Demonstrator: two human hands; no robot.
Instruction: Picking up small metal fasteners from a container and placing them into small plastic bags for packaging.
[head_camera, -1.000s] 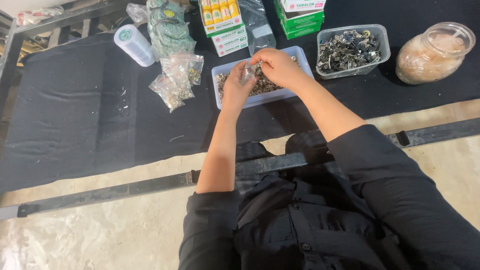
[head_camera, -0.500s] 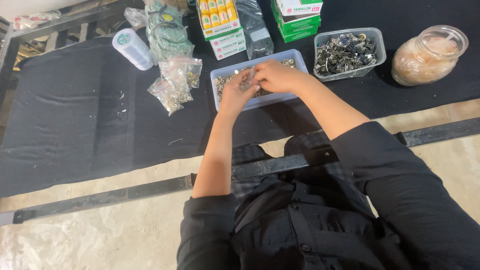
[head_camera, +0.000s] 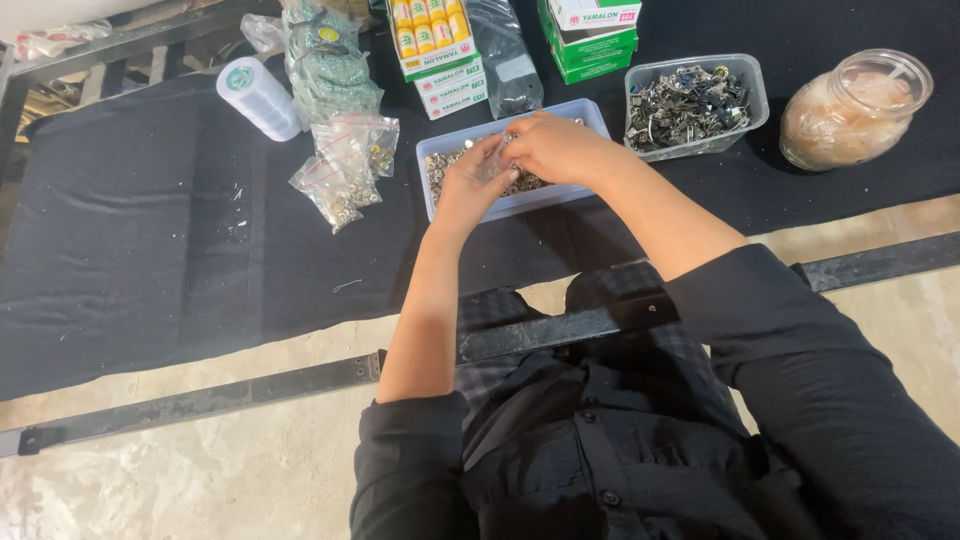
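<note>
Both hands, left hand and right hand, meet over the blue tray, fingers apparently pinched on a small clear bag.

A black cloth covers the counter. On it lie 2 small clear bags of metal bits, a white thread spool, a clear tub of dark metal clips, a glass jar on its side, and green boxes.

Right hand hides tray middle; small metal parts indistinct.
</note>
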